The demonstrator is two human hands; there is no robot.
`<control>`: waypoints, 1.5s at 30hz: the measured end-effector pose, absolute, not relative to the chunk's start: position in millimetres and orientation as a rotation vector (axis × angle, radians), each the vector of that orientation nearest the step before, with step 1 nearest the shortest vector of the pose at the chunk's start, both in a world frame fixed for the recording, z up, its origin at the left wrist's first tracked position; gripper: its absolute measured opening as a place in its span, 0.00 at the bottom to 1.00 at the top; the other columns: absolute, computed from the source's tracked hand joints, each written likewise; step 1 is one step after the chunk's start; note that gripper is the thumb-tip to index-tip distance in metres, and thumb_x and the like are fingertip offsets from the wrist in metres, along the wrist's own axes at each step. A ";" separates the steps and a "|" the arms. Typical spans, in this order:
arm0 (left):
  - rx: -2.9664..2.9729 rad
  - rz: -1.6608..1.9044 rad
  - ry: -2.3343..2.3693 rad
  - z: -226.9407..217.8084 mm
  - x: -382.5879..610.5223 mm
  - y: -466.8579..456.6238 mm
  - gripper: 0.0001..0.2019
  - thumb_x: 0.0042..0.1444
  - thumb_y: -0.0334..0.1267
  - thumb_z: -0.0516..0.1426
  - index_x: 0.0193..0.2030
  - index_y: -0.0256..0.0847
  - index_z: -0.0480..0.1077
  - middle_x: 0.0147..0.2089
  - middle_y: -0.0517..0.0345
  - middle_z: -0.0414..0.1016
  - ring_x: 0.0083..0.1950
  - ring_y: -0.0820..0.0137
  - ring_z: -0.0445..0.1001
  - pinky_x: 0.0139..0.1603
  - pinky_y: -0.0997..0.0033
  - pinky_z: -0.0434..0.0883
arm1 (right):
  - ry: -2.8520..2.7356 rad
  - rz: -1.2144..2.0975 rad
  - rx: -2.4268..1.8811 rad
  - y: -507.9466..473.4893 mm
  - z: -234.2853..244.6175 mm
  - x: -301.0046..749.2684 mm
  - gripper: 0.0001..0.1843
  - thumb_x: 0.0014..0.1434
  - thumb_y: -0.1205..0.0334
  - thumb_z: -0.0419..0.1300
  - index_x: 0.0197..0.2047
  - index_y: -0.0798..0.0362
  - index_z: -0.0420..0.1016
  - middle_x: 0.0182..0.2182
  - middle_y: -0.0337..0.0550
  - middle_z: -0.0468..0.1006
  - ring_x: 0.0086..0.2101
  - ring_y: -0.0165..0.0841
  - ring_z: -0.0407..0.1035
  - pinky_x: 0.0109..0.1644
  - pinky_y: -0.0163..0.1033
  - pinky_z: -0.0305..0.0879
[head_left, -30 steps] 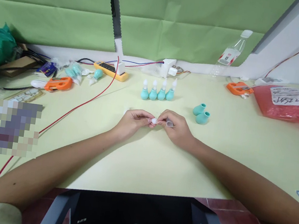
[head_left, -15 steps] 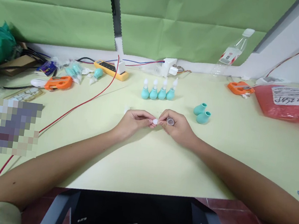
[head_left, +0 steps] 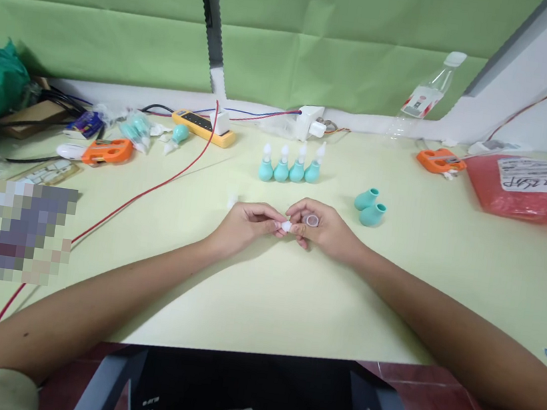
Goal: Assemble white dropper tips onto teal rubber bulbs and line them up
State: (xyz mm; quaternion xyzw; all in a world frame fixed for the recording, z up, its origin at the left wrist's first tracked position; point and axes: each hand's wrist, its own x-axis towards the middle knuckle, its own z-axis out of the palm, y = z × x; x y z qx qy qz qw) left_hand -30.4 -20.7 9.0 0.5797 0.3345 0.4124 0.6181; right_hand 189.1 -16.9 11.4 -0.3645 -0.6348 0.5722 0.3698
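Note:
My left hand [head_left: 246,225] pinches a small white plastic tip [head_left: 286,225] between thumb and fingers. Meeting it from the other side, my right hand [head_left: 326,231] is closed, its thumb and fingertips at the tip; a clear round plastic piece [head_left: 312,220] is held in its curled fingers. Behind the hands stands a row of several teal bulbs [head_left: 281,171] with white tops. Two teal bulbs [head_left: 372,214] with open necks lie right of my right hand. A whitish translucent piece [head_left: 232,201] lies behind my left hand, partly hidden.
A yellow multimeter [head_left: 203,127] and a white power adapter [head_left: 309,123] are at the back. Orange tools [head_left: 107,151] and bagged parts lie left, with a red cable [head_left: 141,194] crossing the table. A plastic bottle [head_left: 422,100] and red package [head_left: 532,192] are at right.
The white tip has shifted slightly to the right between the fingers. The fingers of my right hand have spread a little, showing more of the clear piece.

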 end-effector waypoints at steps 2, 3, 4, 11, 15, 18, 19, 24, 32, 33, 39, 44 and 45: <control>1.353 0.961 0.765 9.8 -29.6 -21.9 0.11 0.54 0.44 0.70 0.39 0.40 0.83 0.42 0.49 0.82 0.41 0.63 0.80 0.51 0.54 0.75 | -1.648 1.494 -0.914 -16.0 10.7 190.0 0.18 0.57 0.52 0.72 0.43 0.53 0.74 0.32 0.39 0.78 0.22 0.26 0.68 0.25 0.36 0.66; 1.367 0.967 0.766 10.2 -29.3 -22.4 0.11 0.54 0.44 0.70 0.38 0.40 0.83 0.41 0.49 0.82 0.41 0.63 0.80 0.51 0.54 0.75 | -1.654 1.504 -0.905 -15.8 10.5 190.2 0.17 0.58 0.51 0.72 0.43 0.53 0.74 0.32 0.40 0.79 0.22 0.27 0.69 0.25 0.36 0.67; 1.382 0.968 0.765 10.6 -29.1 -22.7 0.10 0.54 0.44 0.70 0.38 0.40 0.83 0.41 0.49 0.82 0.40 0.64 0.80 0.50 0.55 0.75 | -1.655 1.514 -0.899 -15.8 10.6 190.3 0.17 0.57 0.51 0.72 0.42 0.53 0.74 0.32 0.41 0.80 0.22 0.27 0.70 0.26 0.36 0.69; 1.325 0.935 0.752 10.8 -29.2 -20.1 0.14 0.54 0.47 0.69 0.39 0.38 0.82 0.36 0.49 0.83 0.40 0.62 0.80 0.51 0.52 0.75 | -1.581 1.622 -0.830 -12.3 12.6 190.0 0.22 0.54 0.48 0.74 0.40 0.55 0.73 0.28 0.42 0.81 0.24 0.33 0.76 0.27 0.40 0.76; 1.261 0.942 0.777 9.5 -28.9 -17.9 0.14 0.54 0.46 0.70 0.40 0.38 0.82 0.38 0.48 0.83 0.41 0.61 0.81 0.53 0.51 0.75 | -1.554 1.646 -0.786 -10.3 12.0 189.9 0.22 0.54 0.48 0.74 0.42 0.55 0.74 0.31 0.43 0.82 0.27 0.34 0.78 0.30 0.42 0.78; 1.270 0.933 0.780 9.2 -28.6 -17.8 0.13 0.55 0.45 0.69 0.40 0.37 0.82 0.38 0.48 0.83 0.42 0.61 0.81 0.54 0.51 0.75 | -1.555 1.637 -0.806 -11.4 12.9 189.2 0.21 0.55 0.49 0.73 0.41 0.55 0.74 0.31 0.43 0.82 0.27 0.33 0.78 0.31 0.42 0.78; 1.275 0.934 0.783 9.4 -28.4 -18.2 0.13 0.55 0.45 0.69 0.40 0.38 0.82 0.38 0.48 0.83 0.42 0.61 0.81 0.54 0.51 0.75 | -1.560 1.632 -0.813 -12.1 13.4 189.0 0.21 0.56 0.49 0.73 0.41 0.55 0.73 0.31 0.43 0.82 0.27 0.33 0.77 0.31 0.41 0.78; 1.293 0.989 0.794 11.5 -27.0 -21.8 0.11 0.54 0.44 0.69 0.39 0.39 0.82 0.38 0.50 0.83 0.41 0.62 0.80 0.53 0.54 0.75 | -1.614 1.611 -0.830 -13.7 13.1 189.6 0.19 0.60 0.48 0.70 0.42 0.54 0.72 0.29 0.40 0.80 0.26 0.32 0.76 0.33 0.42 0.78; 1.378 1.047 0.799 6.1 -23.7 -22.7 0.13 0.52 0.40 0.70 0.42 0.38 0.79 0.42 0.52 0.81 0.45 0.66 0.79 0.51 0.62 0.74 | -1.643 1.582 -0.851 -14.0 8.6 188.2 0.17 0.63 0.49 0.66 0.46 0.51 0.69 0.25 0.34 0.76 0.24 0.32 0.74 0.32 0.42 0.75; 1.394 1.066 0.802 4.7 -23.9 -21.9 0.12 0.52 0.40 0.70 0.42 0.39 0.78 0.42 0.53 0.81 0.44 0.66 0.78 0.50 0.63 0.74 | -1.655 1.566 -0.883 -15.0 9.1 187.2 0.16 0.64 0.49 0.64 0.47 0.50 0.68 0.24 0.32 0.74 0.22 0.32 0.73 0.30 0.41 0.73; 1.727 1.269 0.877 0.5 -27.8 -17.4 0.10 0.59 0.42 0.65 0.46 0.43 0.78 0.44 0.53 0.76 0.44 0.68 0.74 0.47 0.65 0.74 | -1.841 1.063 -1.180 -22.3 12.4 179.5 0.12 0.61 0.60 0.60 0.45 0.46 0.61 0.25 0.30 0.64 0.23 0.30 0.60 0.29 0.37 0.57; 2.021 1.275 0.844 -0.7 -27.2 -19.1 0.08 0.63 0.40 0.62 0.48 0.45 0.78 0.43 0.54 0.77 0.43 0.69 0.75 0.45 0.67 0.75 | -2.021 0.838 -1.211 -28.8 14.4 172.6 0.12 0.62 0.64 0.54 0.44 0.47 0.53 0.30 0.35 0.66 0.27 0.34 0.61 0.32 0.39 0.56; 2.034 1.269 0.843 -1.1 -26.8 -19.6 0.08 0.63 0.39 0.62 0.48 0.45 0.78 0.43 0.55 0.78 0.43 0.70 0.75 0.45 0.67 0.76 | -2.047 0.820 -1.211 -29.4 14.0 171.7 0.10 0.63 0.63 0.54 0.44 0.47 0.53 0.30 0.36 0.67 0.28 0.35 0.63 0.32 0.39 0.56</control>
